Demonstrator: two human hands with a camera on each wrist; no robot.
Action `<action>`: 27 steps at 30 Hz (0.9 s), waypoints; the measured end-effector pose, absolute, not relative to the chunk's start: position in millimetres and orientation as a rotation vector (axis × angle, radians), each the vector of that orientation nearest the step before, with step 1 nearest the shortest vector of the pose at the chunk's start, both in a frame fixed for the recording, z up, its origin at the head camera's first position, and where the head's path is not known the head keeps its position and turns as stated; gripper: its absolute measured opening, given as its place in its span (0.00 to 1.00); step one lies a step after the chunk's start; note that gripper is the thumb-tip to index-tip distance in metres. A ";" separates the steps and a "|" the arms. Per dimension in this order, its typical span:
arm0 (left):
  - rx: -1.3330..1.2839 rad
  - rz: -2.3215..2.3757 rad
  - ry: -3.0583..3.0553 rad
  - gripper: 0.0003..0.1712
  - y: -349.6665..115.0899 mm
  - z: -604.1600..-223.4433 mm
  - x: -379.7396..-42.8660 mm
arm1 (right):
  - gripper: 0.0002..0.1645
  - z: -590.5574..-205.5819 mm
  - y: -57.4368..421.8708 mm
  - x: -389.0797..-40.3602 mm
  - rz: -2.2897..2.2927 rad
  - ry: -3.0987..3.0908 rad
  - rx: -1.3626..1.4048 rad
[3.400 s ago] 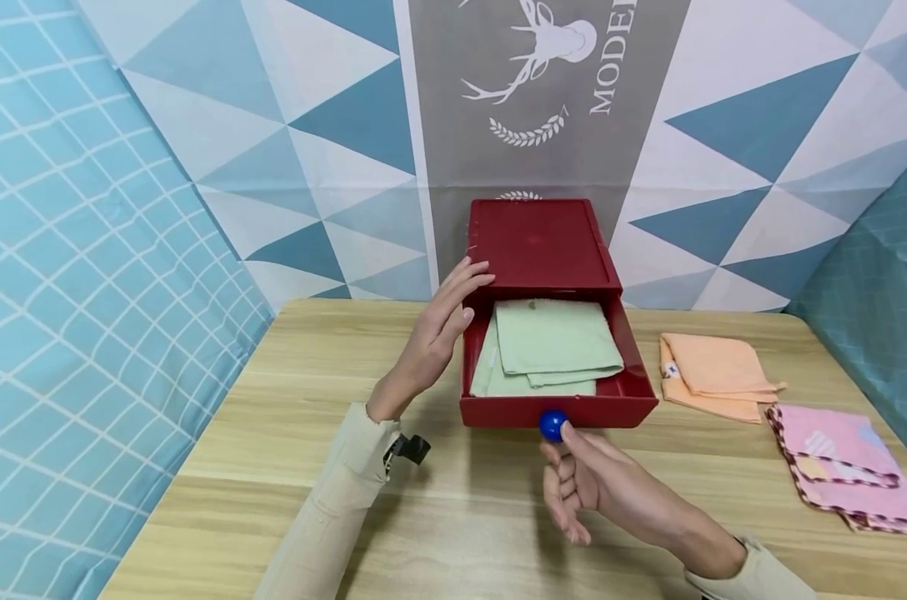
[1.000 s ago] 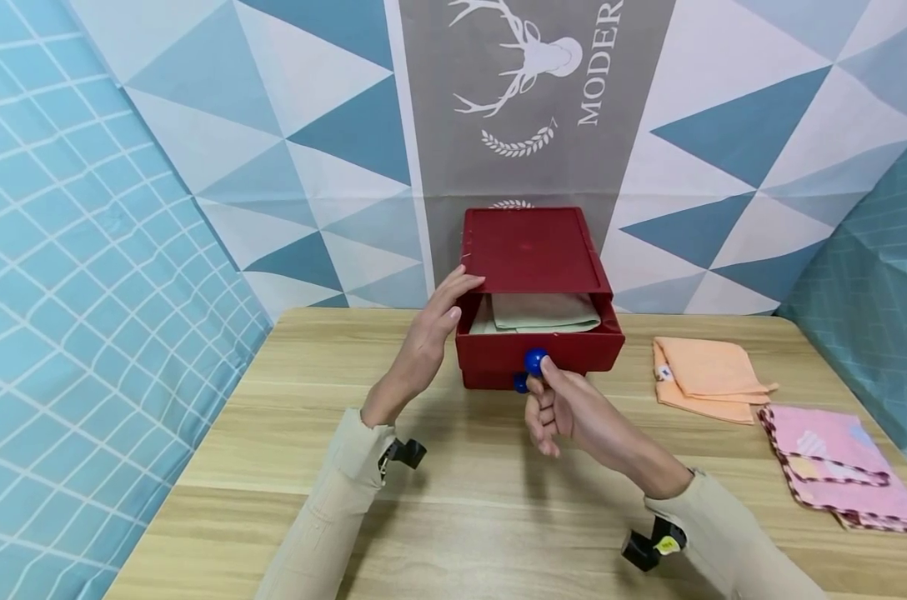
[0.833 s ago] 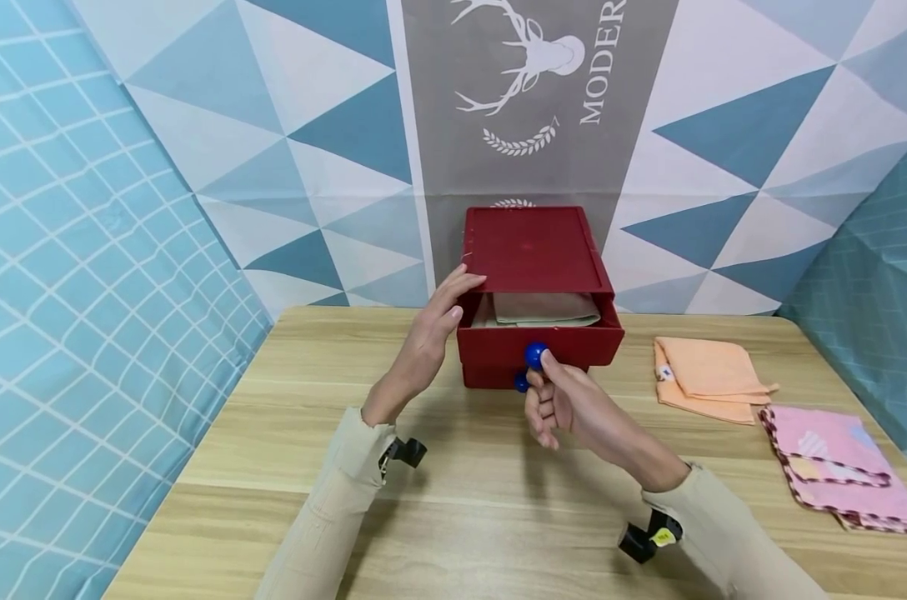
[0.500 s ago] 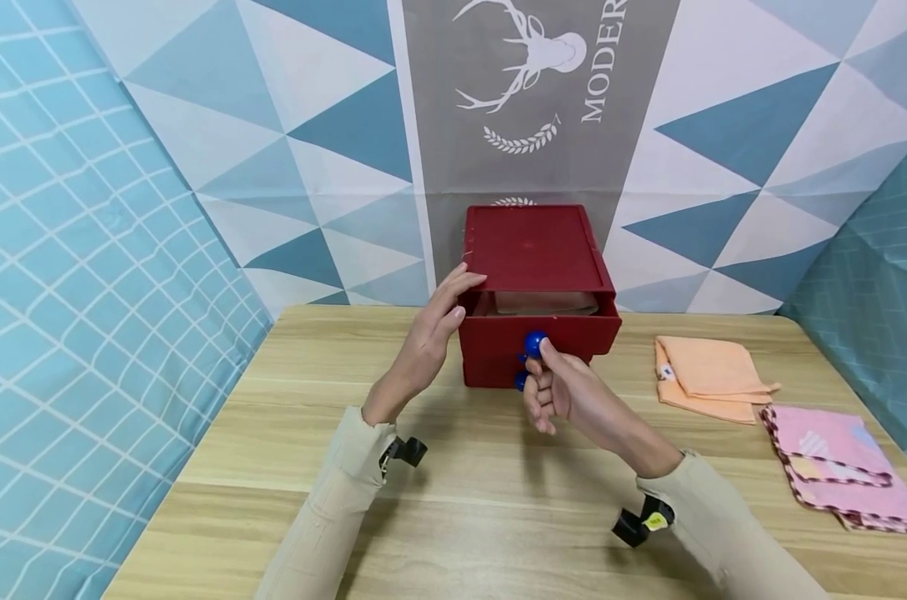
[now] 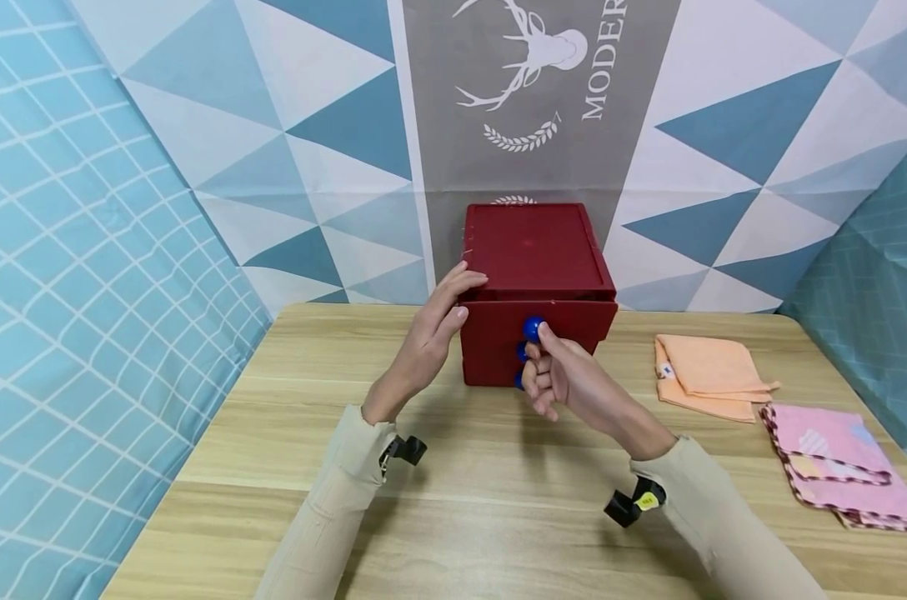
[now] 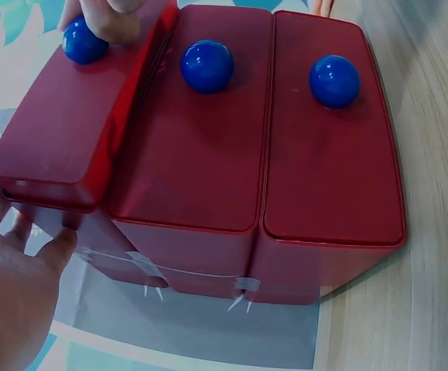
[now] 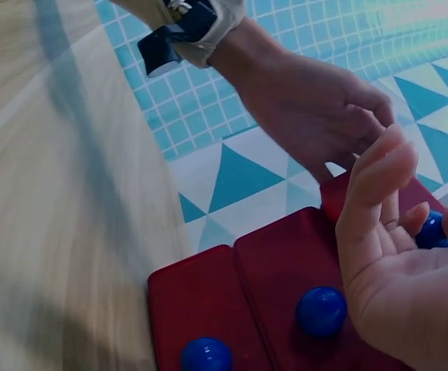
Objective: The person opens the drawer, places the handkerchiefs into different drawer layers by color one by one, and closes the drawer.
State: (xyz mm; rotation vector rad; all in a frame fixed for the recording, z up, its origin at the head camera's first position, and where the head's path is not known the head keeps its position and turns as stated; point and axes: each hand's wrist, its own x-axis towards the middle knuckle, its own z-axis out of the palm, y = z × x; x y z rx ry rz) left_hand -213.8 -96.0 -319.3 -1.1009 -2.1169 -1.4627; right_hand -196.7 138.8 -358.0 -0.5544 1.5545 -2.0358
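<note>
A dark red drawer cabinet (image 5: 530, 246) with three blue-knobbed drawers stands at the back of the table. Its top drawer (image 6: 61, 127) juts out slightly from the frame; the inside is hidden. Thumb and finger of my right hand (image 5: 584, 387) pinch that drawer's round blue knob (image 5: 533, 327), the other fingers loosely bent below. My left hand (image 5: 423, 333) rests against the cabinet's upper left side, fingers extended over the top edge. In the left wrist view, the middle knob (image 6: 207, 66) and bottom knob (image 6: 334, 81) sit on drawers that are pushed in.
Right of the cabinet lies a folded orange towel (image 5: 712, 375). A pink towel with a checked border (image 5: 844, 462) lies nearer the table's right edge. Patterned cloth (image 5: 333, 167) hangs behind the wooden table (image 5: 453, 517).
The top drawer has slid inward from far out to almost flush, my right hand moving with its knob. The green towels inside have gone out of sight. My left hand stays at the cabinet's side.
</note>
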 end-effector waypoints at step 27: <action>-1.094 -1.468 -2.112 0.22 -94.9 -321.9 -214.8 | 0.28 -352.9 142.3 -205.9 -2.100 1.614 -0.395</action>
